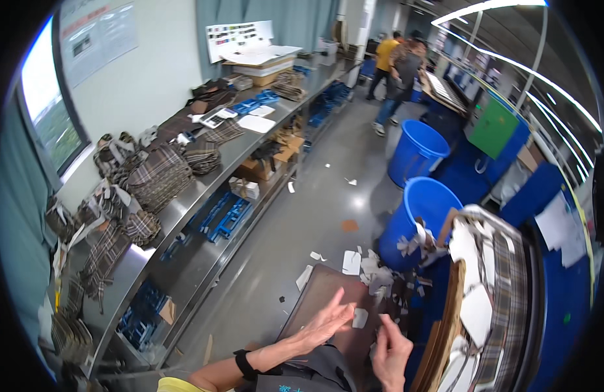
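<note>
My left hand (325, 321) reaches over a brown flat surface (308, 297) low in the view, palm turned inward, fingers stretched out with nothing in them. A dark band circles that wrist. My right hand (391, 353) is a little to the right, its fingers curled together; whether anything small is inside is hidden. A gap separates the two hands. Between them, lower down, lies a small white scrap (360, 318). Right of my right hand is a pile of plaid fabric and white cut pieces (475, 310), beside brown board edges (439, 340).
Two blue bins (416, 153) stand ahead on the right, the nearer one with scraps over its rim. A long metal table (184, 196) at left bears stacked plaid fabric (159, 179), with blue parts on its lower shelf. Scraps (351, 262) litter the floor. Two people (400, 65) are far ahead.
</note>
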`<state>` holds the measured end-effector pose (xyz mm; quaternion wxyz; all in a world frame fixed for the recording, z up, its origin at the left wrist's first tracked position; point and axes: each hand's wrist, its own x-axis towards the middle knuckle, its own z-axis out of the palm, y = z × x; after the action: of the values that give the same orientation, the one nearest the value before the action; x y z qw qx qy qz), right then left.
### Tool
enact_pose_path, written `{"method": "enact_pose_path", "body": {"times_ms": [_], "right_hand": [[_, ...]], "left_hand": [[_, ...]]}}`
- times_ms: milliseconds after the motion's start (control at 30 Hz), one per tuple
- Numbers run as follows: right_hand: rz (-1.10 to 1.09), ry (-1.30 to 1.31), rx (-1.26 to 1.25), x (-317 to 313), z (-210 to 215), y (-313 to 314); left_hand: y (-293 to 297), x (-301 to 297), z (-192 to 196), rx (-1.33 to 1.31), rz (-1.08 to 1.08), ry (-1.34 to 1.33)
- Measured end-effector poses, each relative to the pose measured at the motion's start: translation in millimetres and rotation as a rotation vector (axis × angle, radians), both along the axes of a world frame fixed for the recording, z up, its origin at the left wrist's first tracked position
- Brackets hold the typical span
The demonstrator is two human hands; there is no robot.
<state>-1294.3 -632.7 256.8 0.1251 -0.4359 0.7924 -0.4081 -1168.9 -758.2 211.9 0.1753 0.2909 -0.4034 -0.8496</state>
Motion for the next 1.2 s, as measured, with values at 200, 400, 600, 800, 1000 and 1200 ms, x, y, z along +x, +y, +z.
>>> {"method": "enact_pose_path", "body": {"times_ms": [200,400,600,800,1000,1200], "right_hand": [[0.556,0.393,-0.036,-43,-43,-90],[0.747,0.075,-0.026,-105,-39,-167],[0.444,-0.818,-0.11,-130,-56,-249],[0.477,-1.35,0.351,-104,-78,-331],[0.745,-1.324,0.377,-54,-75,-420],[0.986,-1.279,0.434,7,-70,-522]], "left_hand": [[-57,-49,-33,0.332,0.261,0.174],[-121,-93,-73,0.309,0.402,0.08],[-163,-69,-47,0.229,0.655,0.073],[-203,-27,-37,0.066,0.715,0.092],[-262,33,-44,-0.082,0.778,-0.172],[-336,107,-49,-0.251,0.695,-0.298]]}}
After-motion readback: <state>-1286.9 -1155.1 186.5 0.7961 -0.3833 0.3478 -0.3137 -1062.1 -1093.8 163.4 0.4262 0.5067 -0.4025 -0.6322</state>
